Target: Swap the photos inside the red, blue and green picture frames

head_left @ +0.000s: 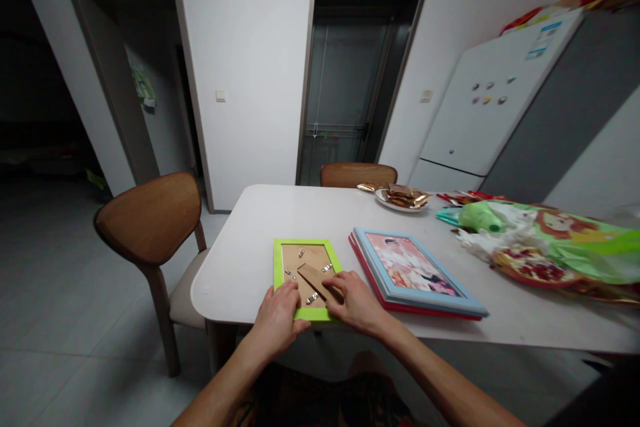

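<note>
A lime-green photo frame [279, 257] lies face down at the table's near edge. Its brown backing board [293, 255] carries several small metal clips [301, 253] and a brown stand leg [311, 273] set aslant. My left hand [280, 313] grips the frame's lower left corner, fingers over the backing and thumb by the near edge. The fingers of my right hand [354, 300] are closed on the lower end of the stand leg, at the frame's right side; they hide that end. Just to the right sits a stack of photo frames, with a light blue frame [415, 273] on top and red below.
The white table [230, 273] also bears a plate [385, 203] of wrapped packets and, at right, plastic bags [575, 240] beside opened pomegranate [535, 263]. Wooden chairs stand left [155, 220] and behind [357, 175]. A white fridge [480, 127] is at back right.
</note>
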`<action>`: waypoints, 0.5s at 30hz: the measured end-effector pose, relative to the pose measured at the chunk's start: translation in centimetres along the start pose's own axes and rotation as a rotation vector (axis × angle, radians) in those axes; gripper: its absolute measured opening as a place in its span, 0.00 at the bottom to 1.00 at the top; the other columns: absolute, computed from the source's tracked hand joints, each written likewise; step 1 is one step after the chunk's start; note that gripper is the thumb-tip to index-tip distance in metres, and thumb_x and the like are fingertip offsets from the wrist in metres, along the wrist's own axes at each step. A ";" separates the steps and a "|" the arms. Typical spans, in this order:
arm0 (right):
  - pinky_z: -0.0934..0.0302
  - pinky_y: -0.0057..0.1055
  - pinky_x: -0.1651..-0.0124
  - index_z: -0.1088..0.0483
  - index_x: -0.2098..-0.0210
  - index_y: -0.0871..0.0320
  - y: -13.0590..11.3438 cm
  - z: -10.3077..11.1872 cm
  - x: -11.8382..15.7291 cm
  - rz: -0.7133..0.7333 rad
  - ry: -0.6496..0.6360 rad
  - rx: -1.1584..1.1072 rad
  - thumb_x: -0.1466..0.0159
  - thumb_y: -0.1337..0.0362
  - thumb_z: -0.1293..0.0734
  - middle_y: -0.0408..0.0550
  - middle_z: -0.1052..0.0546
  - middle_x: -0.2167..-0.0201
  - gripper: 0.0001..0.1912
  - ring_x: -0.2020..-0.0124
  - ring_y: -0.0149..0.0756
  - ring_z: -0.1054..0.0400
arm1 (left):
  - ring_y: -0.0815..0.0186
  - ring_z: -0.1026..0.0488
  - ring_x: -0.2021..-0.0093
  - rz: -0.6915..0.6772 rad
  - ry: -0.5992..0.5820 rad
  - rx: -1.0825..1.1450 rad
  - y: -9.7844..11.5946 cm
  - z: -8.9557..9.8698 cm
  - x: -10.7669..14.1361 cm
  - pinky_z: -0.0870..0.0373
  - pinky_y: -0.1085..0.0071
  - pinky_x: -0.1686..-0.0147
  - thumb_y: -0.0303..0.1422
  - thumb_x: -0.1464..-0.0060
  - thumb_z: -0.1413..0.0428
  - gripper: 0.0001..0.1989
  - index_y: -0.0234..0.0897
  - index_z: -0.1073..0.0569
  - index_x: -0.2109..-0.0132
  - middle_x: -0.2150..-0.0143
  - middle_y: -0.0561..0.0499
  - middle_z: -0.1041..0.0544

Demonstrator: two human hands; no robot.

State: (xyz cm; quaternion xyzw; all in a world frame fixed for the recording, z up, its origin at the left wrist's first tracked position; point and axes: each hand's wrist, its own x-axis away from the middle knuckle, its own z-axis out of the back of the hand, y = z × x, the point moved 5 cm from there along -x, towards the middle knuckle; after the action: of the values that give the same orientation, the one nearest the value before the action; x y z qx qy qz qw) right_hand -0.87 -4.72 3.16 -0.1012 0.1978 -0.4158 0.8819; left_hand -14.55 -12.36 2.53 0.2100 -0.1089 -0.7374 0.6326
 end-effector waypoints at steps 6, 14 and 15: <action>0.48 0.30 0.59 0.30 0.62 0.57 -0.3 0.0 -0.1 -0.008 0.012 0.040 0.51 0.64 0.38 0.48 0.30 0.67 0.16 0.62 0.37 0.40 | 0.58 0.48 0.42 -0.024 0.032 -0.008 -0.1 -0.1 0.2 0.52 0.54 0.47 0.29 0.58 0.42 0.13 0.37 0.36 0.63 0.43 0.44 0.41; 0.49 0.33 0.58 0.30 0.62 0.53 -1.4 -0.3 1.0 0.130 0.114 0.054 0.43 0.64 0.42 0.50 0.33 0.59 0.12 0.58 0.37 0.42 | 0.59 0.46 0.43 -0.018 -0.019 -0.067 -0.2 0.1 0.1 0.51 0.56 0.46 0.30 0.56 0.44 0.14 0.37 0.36 0.60 0.44 0.43 0.40; 0.49 0.34 0.57 0.30 0.62 0.52 -1.7 -0.3 1.3 0.160 0.114 0.056 0.42 0.65 0.42 0.49 0.34 0.58 0.12 0.57 0.37 0.43 | 0.59 0.46 0.43 -0.021 -0.023 -0.068 -0.2 0.1 0.1 0.51 0.56 0.46 0.31 0.56 0.44 0.14 0.37 0.36 0.60 0.44 0.43 0.40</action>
State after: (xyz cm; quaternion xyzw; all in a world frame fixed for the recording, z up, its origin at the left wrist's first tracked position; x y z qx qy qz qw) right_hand -1.47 -6.82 3.10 -0.0365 0.2435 -0.3547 0.9020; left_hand -14.78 -12.42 2.57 0.1812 -0.0890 -0.7496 0.6303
